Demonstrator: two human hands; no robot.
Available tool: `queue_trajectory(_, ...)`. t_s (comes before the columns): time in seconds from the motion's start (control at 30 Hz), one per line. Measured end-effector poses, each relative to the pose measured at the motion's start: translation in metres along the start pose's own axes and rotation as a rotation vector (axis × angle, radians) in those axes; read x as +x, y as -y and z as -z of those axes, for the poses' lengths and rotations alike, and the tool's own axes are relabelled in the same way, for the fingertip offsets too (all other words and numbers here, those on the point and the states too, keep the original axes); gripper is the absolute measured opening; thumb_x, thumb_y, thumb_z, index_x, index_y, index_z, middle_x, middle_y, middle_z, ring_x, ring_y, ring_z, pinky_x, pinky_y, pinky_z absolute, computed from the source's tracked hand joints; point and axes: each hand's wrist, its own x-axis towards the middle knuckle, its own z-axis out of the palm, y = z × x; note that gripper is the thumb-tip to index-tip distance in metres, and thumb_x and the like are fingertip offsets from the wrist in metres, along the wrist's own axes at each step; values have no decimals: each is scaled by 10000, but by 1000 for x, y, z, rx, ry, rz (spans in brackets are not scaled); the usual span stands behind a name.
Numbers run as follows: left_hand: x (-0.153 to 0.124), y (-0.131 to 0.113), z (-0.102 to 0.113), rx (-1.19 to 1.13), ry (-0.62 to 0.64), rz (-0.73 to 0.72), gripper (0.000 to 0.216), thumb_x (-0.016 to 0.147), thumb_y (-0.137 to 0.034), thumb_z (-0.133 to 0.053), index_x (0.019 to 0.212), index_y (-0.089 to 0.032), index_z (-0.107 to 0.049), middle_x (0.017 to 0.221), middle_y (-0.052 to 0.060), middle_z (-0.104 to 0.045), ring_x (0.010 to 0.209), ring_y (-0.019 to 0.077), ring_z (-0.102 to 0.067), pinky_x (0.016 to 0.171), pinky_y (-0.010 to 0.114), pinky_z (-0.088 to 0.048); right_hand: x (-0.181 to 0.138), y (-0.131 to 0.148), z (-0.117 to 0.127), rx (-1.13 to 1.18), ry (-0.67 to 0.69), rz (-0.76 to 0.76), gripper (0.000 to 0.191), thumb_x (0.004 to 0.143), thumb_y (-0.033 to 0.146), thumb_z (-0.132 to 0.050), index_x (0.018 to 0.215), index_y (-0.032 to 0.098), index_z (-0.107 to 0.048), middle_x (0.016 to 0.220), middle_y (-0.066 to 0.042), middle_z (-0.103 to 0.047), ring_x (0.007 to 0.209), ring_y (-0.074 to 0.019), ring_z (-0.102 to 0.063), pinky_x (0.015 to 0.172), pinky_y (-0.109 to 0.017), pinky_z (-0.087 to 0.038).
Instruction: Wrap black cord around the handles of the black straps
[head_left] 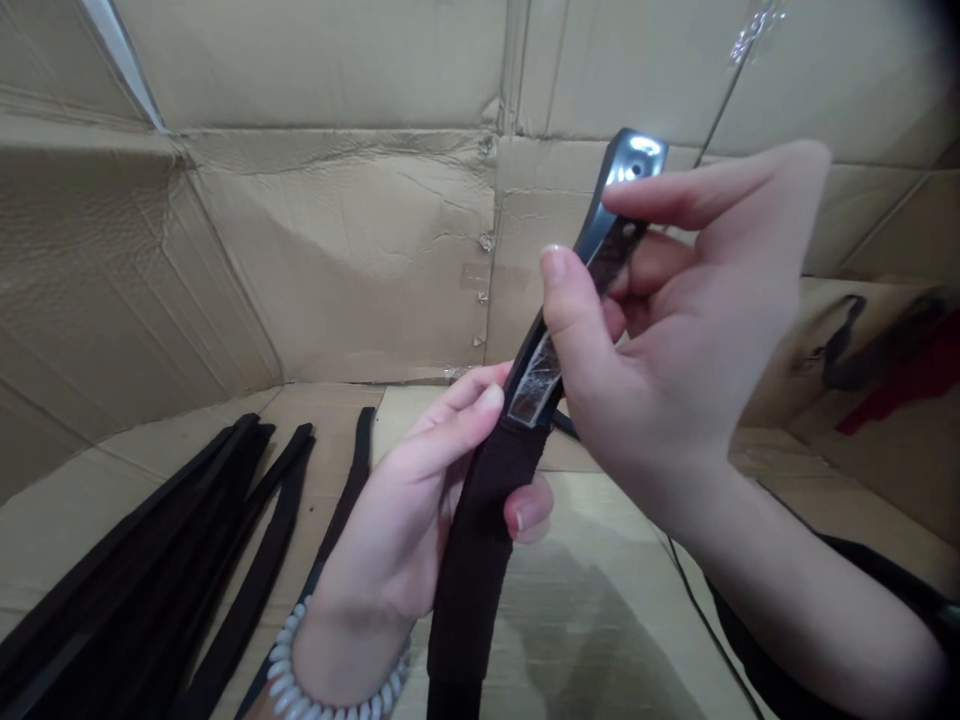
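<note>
Fingers [697, 200] hold the dark strip [476, 570] slanted between them.

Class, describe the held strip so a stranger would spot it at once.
In front of the cardboard wall, the left grip and right grip hold one long dark strip on a slant. Its upper end is glossy, with a dark spot. Unlike the dark strips lying at lower left, it is held up.

I see a cardboard-lined surface [577, 560]; dark strips [161, 545] lying bunched left, thin dark cable [696, 600] right.
</note>
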Motion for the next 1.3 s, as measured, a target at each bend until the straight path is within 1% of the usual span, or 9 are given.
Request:
queue_trajectory(0.13, -1, 0, 1, -31, 8, 0, 133, 927, -291, -604, 1029, -214, -640, 745, -35, -500, 530, 54, -535, 527, 182, -382, 9, -1, 5, 33, 22, 10, 165, 876, 160, -632, 980, 174, -504, 845, 36, -532, 538, -31, -426, 464, -219, -406)
queue_trajectory(0.23, -1, 0, 1, -38, 35, 18, 184, 922, -310, -616, 1069, -200, -629, 706, -41, -464, 527, 57, -527, 523, 180, -382, 19, -2, 9, 65, -128, -47, 90, 906, 201, -593, 968, 187, -530, 1036, -23, -564, 924, -93, -611, 511, -192, -439)
queue_trajectory(0.37, -1, 0, 0, -26, 63, 26, 202, 909, -315, -631, 1071, -194, -634, 694, -39, -456, 519, 53, -511, 520, 182, -370, 20, 3, 12, 114, -248, -79, 116, 873, 273, -622, 974, 255, -569, 1089, -13, -595, 1262, -221, -553, 534, -177, -484)
queue_trajectory(0.53, -1, -1, 0, -10, 63, 29, 226, 904, -323, -632, 1100, -210, -638, 720, -35, -457, 517, 50, -501, 499, 187, -322, 13, 4, 14, 253, 86, -25, 427, 939, 536, -360, 923, 278, -699, 1169, 22, -624, 1212, -235, -616, 538, -172, -518)
queue_trajectory(0.6, -1, -1, 0, -8, 69, 23, 224, 902, -327, -635, 1099, -221, -644, 731, -36, -455, 520, 47, -500, 502, 192, -314, 12, 1, 15, 323, 135, -72, 479, 933, 568, -333, 892, 279, -713, 1171, 32, -637, 1205, -229, -624, 531, -161, -514)
queue_trajectory(0.77, -2, -1, 0, 3, 66, 35, 222, 897, -351, -642, 1079, -225, -650, 736, -34, -457, 521, 48, -495, 490, 209, -266, 16, 1, 14, 392, 51, -106, 486, 928, 560, -332, 837, 287, -723, 1179, 57, -643, 1242, -223, -597, 516, -153, -493)
queue_trajectory(0.93, -3, 0, 1, 4, 72, 33, 217, 893, -347, -648, 1073, -226, -650, 733, -35, -460, 525, 51, -497, 484, 216, -248, 20, 9, 5, 234, -222, 121, 198, 873, 398, -555, 878, 298, -726, 1186, 108, -624, 1117, -164, -634, 564, -177, -496)
queue_trajectory(1.03, -3, 0, 0, 2, 61, 33, 206, 900, -347, -641, 1064, -223, -651, 721, -37, -455, 526, 49, -500, 484, 209, -255, 21, 12, 2, 249, -256, 204, 174, 864, 293, -608, 1003, 337, -704, 1203, 111, -594, 947, -106, -657, 545, -164, -499)
queue_trajectory(1.3, -4, -3, -1, -50, 33, 36, 108, 899, -297, -640, 987, -237, -658, 713, -40, -497, 514, 57, -530, 495, 184, -342, 8, 25, 5, 263, -170, -144, 572, 828, 17, -613, 1273, 346, -469, 1007, 21, -437, 741, -41, -637, 524, -125, -505)
